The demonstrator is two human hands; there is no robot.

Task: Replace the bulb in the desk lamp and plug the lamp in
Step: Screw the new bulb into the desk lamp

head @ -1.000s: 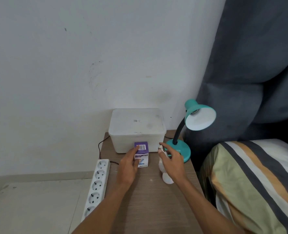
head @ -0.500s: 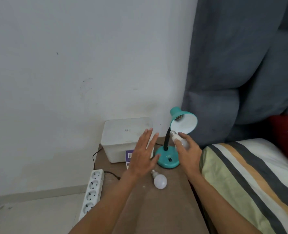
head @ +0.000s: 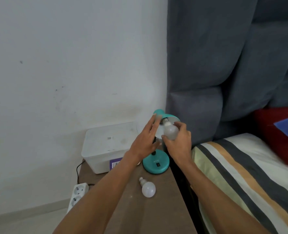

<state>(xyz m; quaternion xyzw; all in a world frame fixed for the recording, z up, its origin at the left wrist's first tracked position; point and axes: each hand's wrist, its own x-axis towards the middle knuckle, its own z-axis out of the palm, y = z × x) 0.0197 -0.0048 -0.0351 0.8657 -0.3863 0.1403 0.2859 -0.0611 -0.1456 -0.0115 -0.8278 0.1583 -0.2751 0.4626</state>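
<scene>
bulb (head: 170,132) in right hand (head: 179,142) at teal lamp (head: 156,162) shade – left hand (head: 144,142) spread

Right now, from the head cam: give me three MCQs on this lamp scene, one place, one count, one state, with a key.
1. Where does the loose bulb lie?
A. on the bed
B. on the table, in front of the lamp base
C. inside the plastic box

2. How many bulbs show?
A. one
B. two
C. three

3. What is the right hand doing?
A. holding a bulb at the lamp shade
B. resting flat on the table
C. gripping the power strip

Key: B, it lies on the wood by the teal base; B, one lies loose and the held bulb is the other; A, its fingers wrap the bulb, screw end toward the shade.
</scene>
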